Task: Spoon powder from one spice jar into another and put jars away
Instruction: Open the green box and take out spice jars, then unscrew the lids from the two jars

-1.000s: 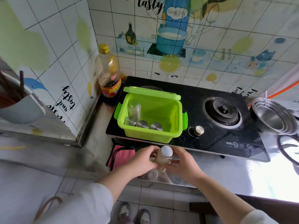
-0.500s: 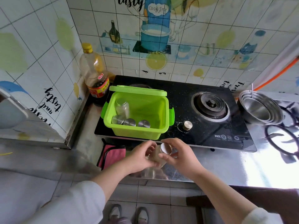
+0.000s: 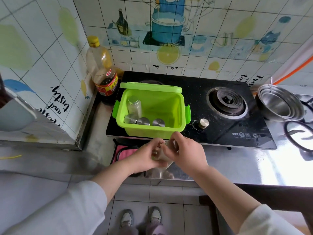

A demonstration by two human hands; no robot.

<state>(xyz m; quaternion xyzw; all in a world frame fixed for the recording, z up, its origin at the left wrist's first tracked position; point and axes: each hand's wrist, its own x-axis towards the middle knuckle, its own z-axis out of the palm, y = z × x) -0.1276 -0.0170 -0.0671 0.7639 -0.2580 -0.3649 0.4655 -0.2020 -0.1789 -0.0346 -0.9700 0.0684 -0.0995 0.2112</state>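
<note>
Just before the green box (image 3: pixel 153 116), over the tabletop (image 3: pixel 237 163) edge, left hand (image 3: pixel 149 156) and right hand (image 3: pixel 184 152) close around one spice jar (image 3: pixel 165 156); fingers hide its lid. Four jars (image 3: pixel 143 120) sit inside the box.

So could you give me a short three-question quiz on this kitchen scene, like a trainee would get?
1. How many spice jars are in the green bin?
2. True or false: the bin sits on the stove.
3. What do the left hand and right hand hold? A) a held jar B) a spoon C) the oil bottle

Key
1. Four: one taller, three showing metal lids.
2. True.
3. A; both hands hold it.
</note>
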